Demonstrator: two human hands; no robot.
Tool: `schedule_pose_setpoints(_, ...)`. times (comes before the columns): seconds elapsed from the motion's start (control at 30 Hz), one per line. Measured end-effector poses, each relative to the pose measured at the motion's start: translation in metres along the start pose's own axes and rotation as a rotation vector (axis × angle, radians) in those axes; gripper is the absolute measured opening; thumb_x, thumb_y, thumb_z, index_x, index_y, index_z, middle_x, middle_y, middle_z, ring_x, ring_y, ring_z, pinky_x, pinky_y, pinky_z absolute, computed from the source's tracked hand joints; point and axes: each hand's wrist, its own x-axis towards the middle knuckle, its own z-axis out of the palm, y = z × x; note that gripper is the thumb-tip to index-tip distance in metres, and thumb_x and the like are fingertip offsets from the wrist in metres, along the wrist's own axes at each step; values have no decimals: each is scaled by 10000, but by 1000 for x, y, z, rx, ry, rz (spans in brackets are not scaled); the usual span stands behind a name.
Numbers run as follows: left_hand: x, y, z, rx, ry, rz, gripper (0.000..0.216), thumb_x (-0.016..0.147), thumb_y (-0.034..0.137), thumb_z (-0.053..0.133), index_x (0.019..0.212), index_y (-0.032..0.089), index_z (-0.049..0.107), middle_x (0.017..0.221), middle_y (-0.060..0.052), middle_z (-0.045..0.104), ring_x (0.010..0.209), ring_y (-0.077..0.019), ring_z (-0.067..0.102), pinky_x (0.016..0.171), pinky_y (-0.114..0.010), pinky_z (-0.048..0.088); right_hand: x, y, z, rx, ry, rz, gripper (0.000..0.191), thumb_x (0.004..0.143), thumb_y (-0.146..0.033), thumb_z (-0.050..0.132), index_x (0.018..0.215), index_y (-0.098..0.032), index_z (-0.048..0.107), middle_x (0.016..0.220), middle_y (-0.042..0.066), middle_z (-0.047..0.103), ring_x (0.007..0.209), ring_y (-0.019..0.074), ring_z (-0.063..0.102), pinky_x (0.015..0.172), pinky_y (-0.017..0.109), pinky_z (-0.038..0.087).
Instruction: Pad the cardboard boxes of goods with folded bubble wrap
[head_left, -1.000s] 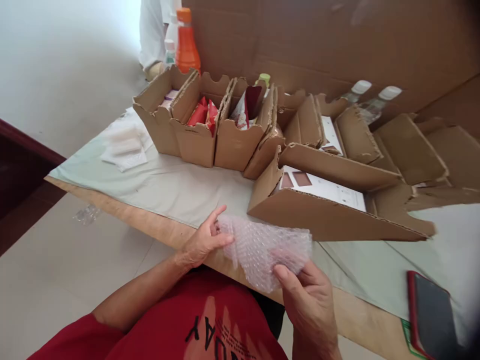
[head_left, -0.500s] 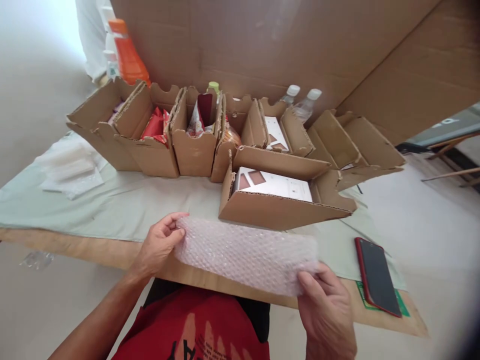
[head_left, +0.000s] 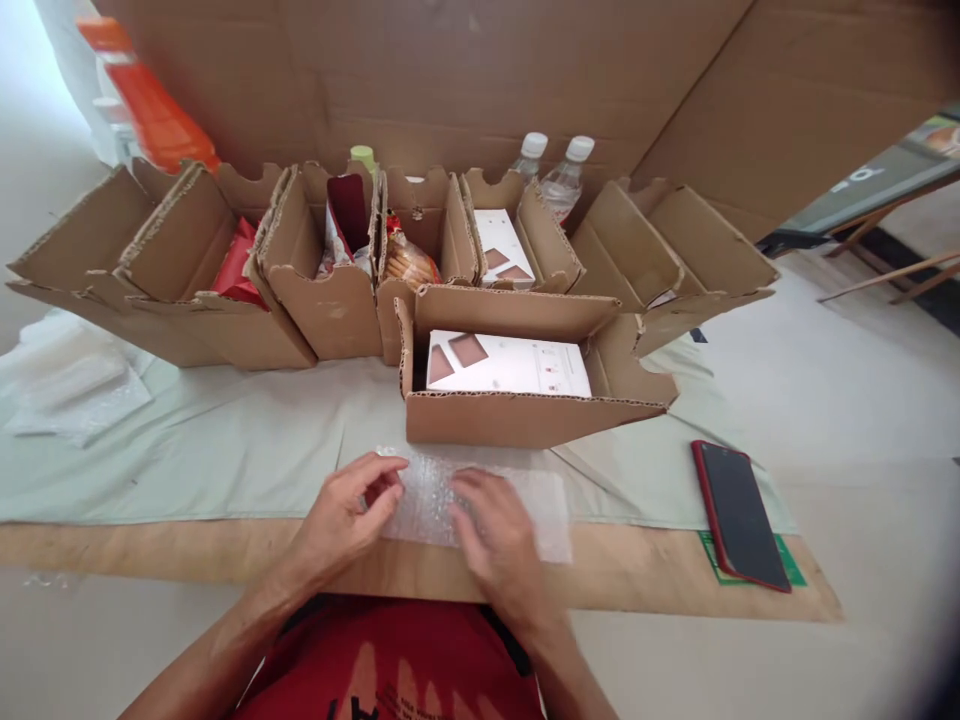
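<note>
A strip of clear bubble wrap [head_left: 551,510] lies flat along the front of the table, below the front cardboard bin. At its left end is my left hand [head_left: 346,515], its fingers curved and a gap showing between thumb and forefinger. My right hand [head_left: 499,545] hovers over or rests on the middle of the strip; contact is hard to judge because it is slightly blurred. Its fingers are apart and bent. Just beyond, the front cardboard bin [head_left: 480,420] holds a white box [head_left: 517,368] with brown squares printed on it.
Behind stands a row of cardboard bins [head_left: 326,315], with red packets [head_left: 241,265] and another white box [head_left: 504,245] inside. More folded bubble wrap [head_left: 75,380] lies at left. A phone [head_left: 742,515] rests at right. Bottles [head_left: 566,180] stand behind the bins.
The bubble wrap has gone from being stretched between both hands to lying on the table. My right hand has let go of its right end and moved left. The view has shifted right.
</note>
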Motion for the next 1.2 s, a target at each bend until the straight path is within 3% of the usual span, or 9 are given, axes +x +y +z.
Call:
schedule_pose_setpoints(0.17,18,-22,12,-62,-143,-243,337,852,364,544,1048,149,712,757,-32,684,619,-151,603,576,-262,492,1,19,21,-59,-250,-230,272,932,-131,573,1178,-188,675,1344,92,688,1273,297,602,967,455,556)
schedule_pose_setpoints(0.33,22,-28,11,-122,-188,-328,358,848,415,538,1040,157,697,735,-21,652,598,-145,565,516,-241,460,-45,94,-50,-330,-30,-108,189,1003,-193,521,1119,-182,669,1246,131,718,1225,306,630,935,453,515)
schedule_pose_setpoints(0.47,13,-20,-2,-5,-170,-242,308,904,400,526,1052,199,706,792,-24,696,670,-162,658,598,-256,541,-54,105,-87,-439,114,89,176,1018,-251,533,1127,-193,658,1135,120,740,1082,279,692,925,428,505)
schedule_pose_setpoints(0.63,1,-24,-15,508,59,-59,315,917,414,587,1151,228,686,919,-48,707,782,-230,698,656,-329,575,-30,99,-64,-431,-9,67,366,1023,-343,499,1336,-171,577,1343,167,661,1196,313,647,891,439,507)
schedule_pose_setpoints(0.73,0,-28,-3,678,34,-17,188,900,350,590,985,210,681,956,-86,683,913,-294,684,771,-410,578,-25,101,-49,-437,-44,31,255,1024,-355,466,1095,-190,648,1358,180,646,1192,350,644,842,461,504)
schedule_pose_setpoints(0.83,-2,-27,6,606,-11,12,98,878,217,522,829,213,608,951,-86,665,932,-269,661,809,-389,559,-29,90,-47,-343,-18,45,195,1016,-312,485,899,-219,611,1252,138,699,1099,309,690,825,431,514)
schedule_pose_setpoints(0.93,-9,-20,-12,449,20,-16,80,854,191,500,829,221,570,914,-53,674,866,-217,661,756,-322,544,-37,62,-49,-147,-11,182,108,993,-329,561,1004,-241,624,1045,68,749,906,228,735,768,352,552)
schedule_pose_setpoints(1.03,-8,-14,-50,405,83,-95,142,886,257,518,992,221,607,823,-3,670,709,-172,637,653,-276,513,-43,26,-34,168,-101,359,351,978,-354,605,1315,-256,579,1028,49,760,881,198,750,761,299,593)
schedule_pose_setpoints(1.2,45,-19,-78,567,136,21,511,870,189,558,1380,198,548,1008,-44,733,916,-224,699,878,-371,550,-42,-22,18,562,-335,493,689,983,-304,554,1615,-206,299,1139,100,753,913,203,751,819,327,618)
